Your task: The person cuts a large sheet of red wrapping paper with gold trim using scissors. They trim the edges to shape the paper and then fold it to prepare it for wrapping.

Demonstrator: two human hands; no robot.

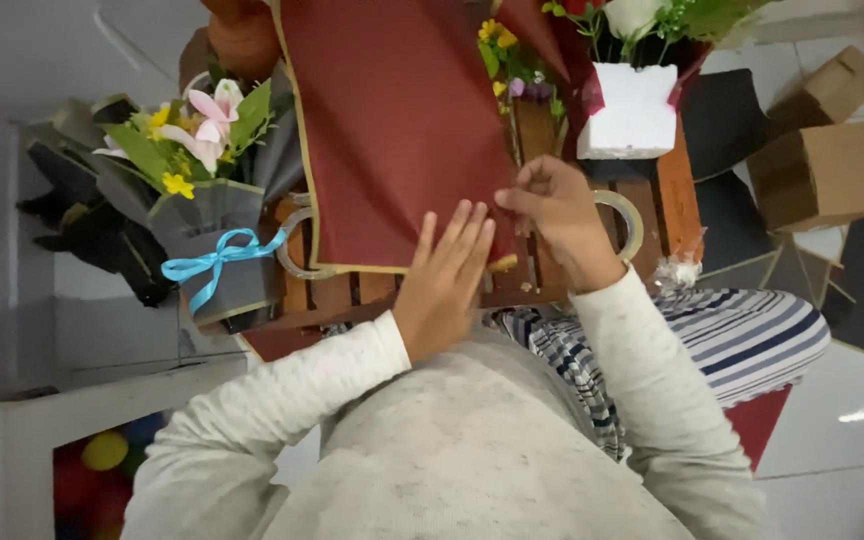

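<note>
A dark red wrapping sheet with a gold edge [382, 120] lies over a small wooden slatted table [337, 292]. My left hand [444, 280] rests flat on the sheet's near right corner, fingers spread. My right hand [557, 215] pinches the sheet's right edge just beside it, fingers closed on the paper. A tape roll [634, 222] lies under my right wrist, and another ring-shaped roll [294, 258] sticks out from under the sheet's left edge.
A grey-wrapped bouquet with a blue ribbon [207, 215] stands at the left. A white foam block holding flowers [632, 110] sits at the back right. Cardboard boxes [822, 170] lie on the floor at right. Striped cloth [742, 335] covers my lap.
</note>
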